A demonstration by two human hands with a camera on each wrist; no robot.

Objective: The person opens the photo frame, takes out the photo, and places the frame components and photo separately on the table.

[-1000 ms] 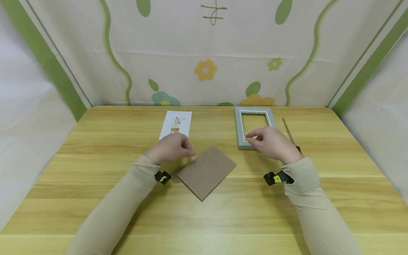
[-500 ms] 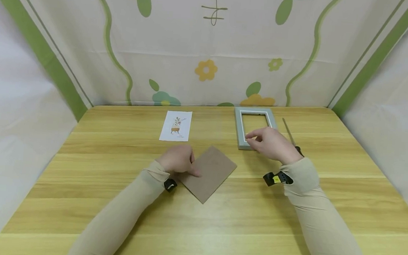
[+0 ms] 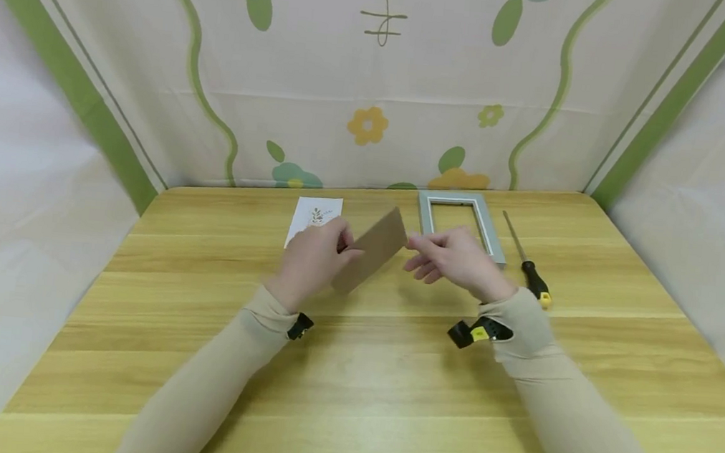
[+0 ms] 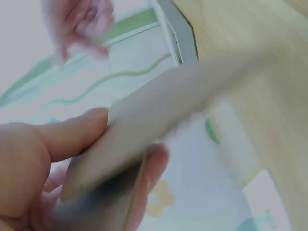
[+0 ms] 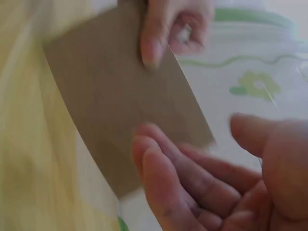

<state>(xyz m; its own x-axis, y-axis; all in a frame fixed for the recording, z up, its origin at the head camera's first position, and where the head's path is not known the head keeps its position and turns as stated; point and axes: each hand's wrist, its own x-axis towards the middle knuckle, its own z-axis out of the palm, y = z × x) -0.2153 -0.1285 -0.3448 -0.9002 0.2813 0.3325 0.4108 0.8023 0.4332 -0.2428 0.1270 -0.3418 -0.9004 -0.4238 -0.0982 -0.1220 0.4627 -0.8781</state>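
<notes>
Both hands meet over the middle of the counter point(image 3: 388, 373). Left hand point(image 3: 311, 258) pinches the brown cardboard backing sheet point(image 3: 371, 249) between thumb and fingers, holding it lifted and tilted above the wood. Right hand point(image 3: 456, 260) hovers at the sheet's free corner with fingers loosely spread, gripping nothing; whether they touch the edge cannot be told. Just beyond, toward the far edge, lies a grey picture frame point(image 3: 491, 230), flat. A screwdriver point(image 3: 528, 259) with black-and-yellow handle rests right of it. A small printed card point(image 3: 313, 211) lies behind the left hand.
</notes>
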